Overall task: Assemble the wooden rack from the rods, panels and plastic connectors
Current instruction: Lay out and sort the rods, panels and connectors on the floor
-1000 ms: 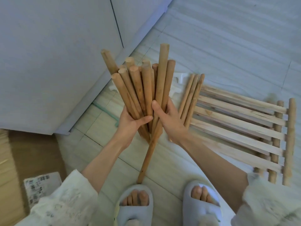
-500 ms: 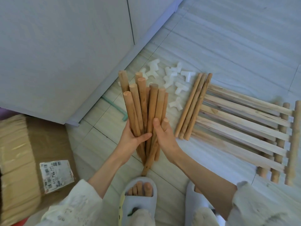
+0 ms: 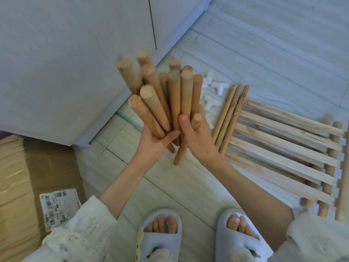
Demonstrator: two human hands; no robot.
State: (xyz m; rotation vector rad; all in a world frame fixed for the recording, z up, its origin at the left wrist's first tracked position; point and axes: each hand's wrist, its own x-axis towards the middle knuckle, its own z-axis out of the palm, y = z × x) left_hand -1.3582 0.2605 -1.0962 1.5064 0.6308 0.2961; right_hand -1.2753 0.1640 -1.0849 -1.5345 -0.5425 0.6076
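Rods (image 3: 170, 99) stand bunched between your left hand (image 3: 153, 142) and right hand (image 3: 196, 137), fingers of both curled round the bundle above the floor (image 3: 170, 186). One rod hangs lower than the rest, so square the ends before sorting. Lay them beside the three rods (image 3: 229, 118) by the panel (image 3: 283, 146) and connectors (image 3: 213, 95).

Box label (image 3: 58, 208): barcodes, print unreadable
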